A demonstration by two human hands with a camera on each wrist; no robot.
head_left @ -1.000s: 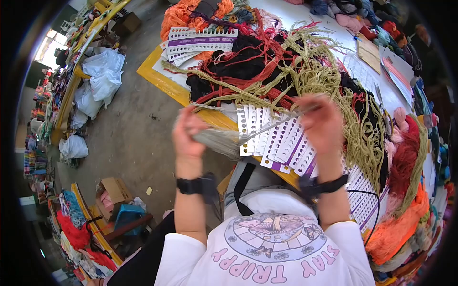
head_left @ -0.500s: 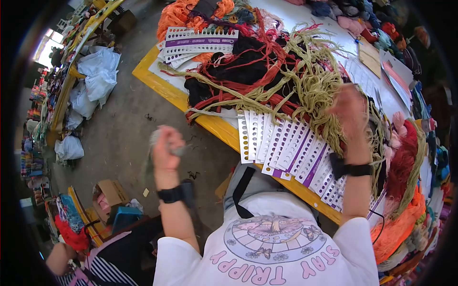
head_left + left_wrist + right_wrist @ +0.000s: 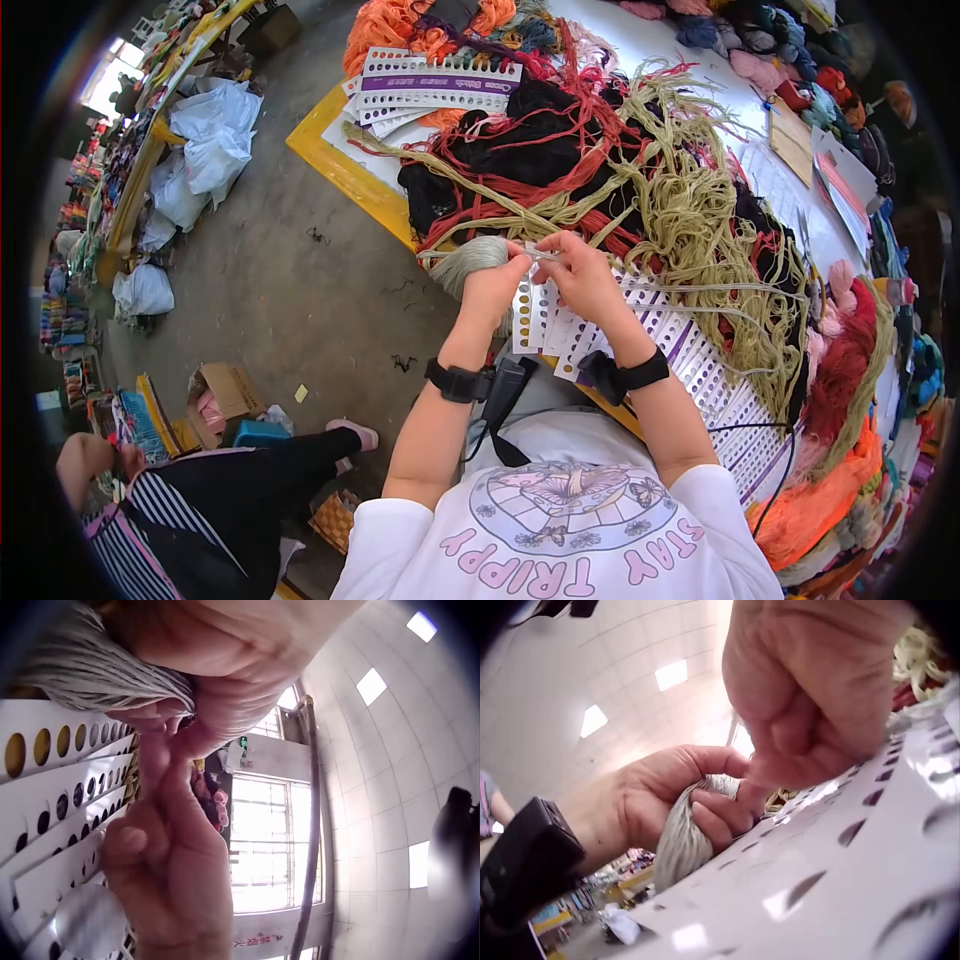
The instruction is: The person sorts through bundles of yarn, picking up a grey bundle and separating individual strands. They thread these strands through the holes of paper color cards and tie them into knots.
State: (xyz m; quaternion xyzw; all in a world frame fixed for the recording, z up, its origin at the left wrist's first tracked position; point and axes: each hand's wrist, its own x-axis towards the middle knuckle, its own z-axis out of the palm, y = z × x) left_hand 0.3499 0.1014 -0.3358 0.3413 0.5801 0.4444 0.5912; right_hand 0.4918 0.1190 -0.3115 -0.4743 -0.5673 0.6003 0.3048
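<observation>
My left hand (image 3: 497,287) grips a skein of grey thread (image 3: 468,262) near the table's front edge. The thread bulges out over the back of the fingers, and its tail hangs below them in the right wrist view. Beside it, my right hand (image 3: 585,275) pinches the thread close to the left fingertips; the fingers meet in both wrist views. Long pale strands trail rightward from the right hand over the punched cards (image 3: 525,325). Just beyond the hands lies a heap of olive yarn (image 3: 690,220), red yarn (image 3: 600,130) and black yarn (image 3: 540,140).
More punched cards (image 3: 440,80) are stacked at the back left, near orange yarn (image 3: 370,45). Yellow edging (image 3: 350,190) borders the table. Red and orange skeins (image 3: 820,500) crowd the right side. White bags (image 3: 215,140) stand across the floor; another person (image 3: 250,510) is at lower left.
One second ago grey thread stretched between my hands; then they swung wide apart. Now they have come together over the cards' left end. The other person shows more at lower left.
</observation>
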